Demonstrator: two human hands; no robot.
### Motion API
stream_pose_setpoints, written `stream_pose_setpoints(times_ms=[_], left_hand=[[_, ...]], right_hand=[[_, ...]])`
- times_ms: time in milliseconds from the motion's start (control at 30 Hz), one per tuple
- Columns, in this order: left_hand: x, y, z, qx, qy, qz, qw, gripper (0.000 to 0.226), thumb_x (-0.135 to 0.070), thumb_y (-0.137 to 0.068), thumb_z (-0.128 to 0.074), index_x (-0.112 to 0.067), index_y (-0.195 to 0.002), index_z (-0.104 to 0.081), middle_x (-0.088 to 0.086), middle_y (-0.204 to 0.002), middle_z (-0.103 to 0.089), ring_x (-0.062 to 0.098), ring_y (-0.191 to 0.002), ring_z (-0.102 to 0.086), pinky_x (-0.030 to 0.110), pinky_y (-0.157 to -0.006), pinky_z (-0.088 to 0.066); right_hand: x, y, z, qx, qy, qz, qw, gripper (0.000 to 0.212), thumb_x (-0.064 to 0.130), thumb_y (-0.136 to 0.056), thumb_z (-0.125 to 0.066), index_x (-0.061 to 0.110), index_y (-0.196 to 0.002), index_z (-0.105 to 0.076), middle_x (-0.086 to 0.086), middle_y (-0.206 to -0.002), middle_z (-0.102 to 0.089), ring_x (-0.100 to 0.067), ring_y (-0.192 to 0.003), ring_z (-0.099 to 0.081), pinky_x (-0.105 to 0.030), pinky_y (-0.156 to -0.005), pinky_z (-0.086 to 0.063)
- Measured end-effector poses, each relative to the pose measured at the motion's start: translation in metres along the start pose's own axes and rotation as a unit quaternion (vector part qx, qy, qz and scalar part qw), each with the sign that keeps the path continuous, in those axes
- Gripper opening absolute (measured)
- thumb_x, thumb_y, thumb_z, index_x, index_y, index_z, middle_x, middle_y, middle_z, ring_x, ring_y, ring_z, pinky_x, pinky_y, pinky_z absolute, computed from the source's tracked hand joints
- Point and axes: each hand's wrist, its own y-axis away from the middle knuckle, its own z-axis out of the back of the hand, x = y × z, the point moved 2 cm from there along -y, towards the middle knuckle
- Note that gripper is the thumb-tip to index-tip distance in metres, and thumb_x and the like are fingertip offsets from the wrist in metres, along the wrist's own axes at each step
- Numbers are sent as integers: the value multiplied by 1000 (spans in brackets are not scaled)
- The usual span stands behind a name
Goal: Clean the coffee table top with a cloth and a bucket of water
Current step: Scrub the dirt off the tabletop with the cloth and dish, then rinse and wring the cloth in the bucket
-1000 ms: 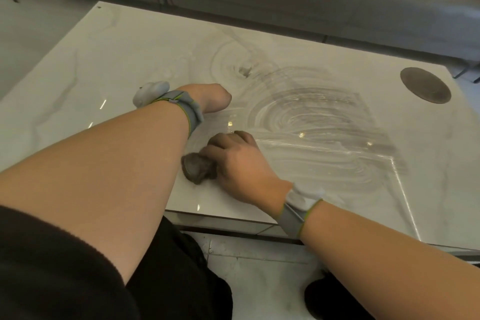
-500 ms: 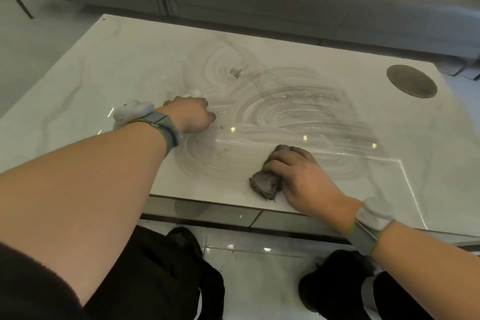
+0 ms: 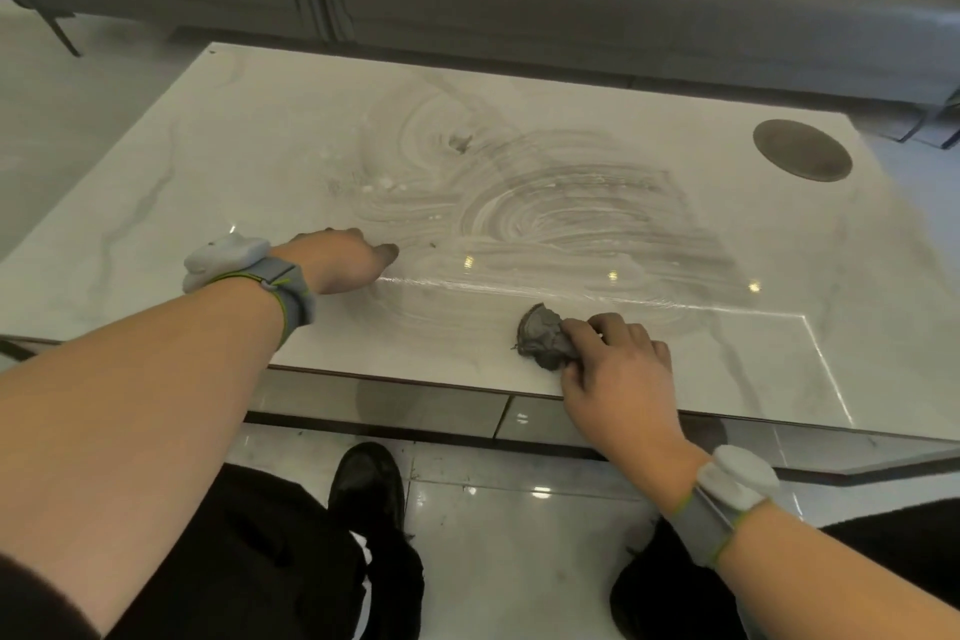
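Table (image 3: 597, 83): white marble-look slab, glossy, grey-veined, taken as landmark.

Left hand (image 3: 340, 265): I am bracing it on the table's near-left part, fingers curled under; I cannot tell whether they are holding anything.

Wet patch (image 3: 545, 218): arcs of grey smear are drying across the table's middle.

Cloth (image 3: 543, 338): dark grey, wadded, damp-looking, sitting near the table's front edge; my right hand (image 3: 615, 364) is clamping it from the right.

Disc (image 3: 802, 150): dark, round, flat, lying at the table's far-right corner.

Risks, as I am judging them: the dirty wad may be spreading grime rather than lifting it; a stroke this close to the front edge may be slipping off; my braced palm may be skidding on wet gloss. No bucket is showing.
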Motion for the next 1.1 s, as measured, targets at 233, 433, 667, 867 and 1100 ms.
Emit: stream_pose_setpoints(times_ms=[233,433,667,867,1100], left_hand=[[-22,16,13,17,87,-73,993,60,-46,-105,-32,-14,-155,-28,4,-160,-30,24,-148,-26,30,-117,-18],[1,14,10,12,126,-52,991,72,-55,-101,-34,-7,-154,-29,10,-161,-28,27,-148,-27,35,-118,-19],[44,69,29,-59,206,-85,973,50,-37,-102,-48,-12,-144,-49,9,-148,-49,30,-131,-49,38,-113,-36],[99,135,42,-71,275,-31,958,42,-14,-98,-53,-9,-139,-55,10,-144,-53,26,-129,-51,29,-106,-41],[186,238,59,-184,536,-63,821,25,-19,-95,-51,-21,-111,-70,-1,-105,-75,18,-105,-69,42,-97,-47]], right_hand=[[37,17,0,16,-3,-36,999,48,35,-79,-55,26,-126,-60,-6,-107,-58,-30,-90,-55,-40,-73,-47],[80,17,-4,16,-20,10,1000,45,23,-76,-61,23,-121,-63,-7,-104,-59,-29,-86,-56,-38,-69,-45],[155,-3,11,176,-252,11,951,41,22,-81,-51,29,-119,-64,-5,-106,-65,-31,-96,-61,-39,-83,-51],[212,-51,70,219,-461,-60,858,23,19,-67,-52,23,-87,-64,-14,-84,-72,-37,-82,-68,-44,-70,-59],[342,-41,161,292,-588,2,754,22,6,-85,-53,4,-104,-64,-22,-97,-68,-33,-82,-65,-44,-74,-59]])
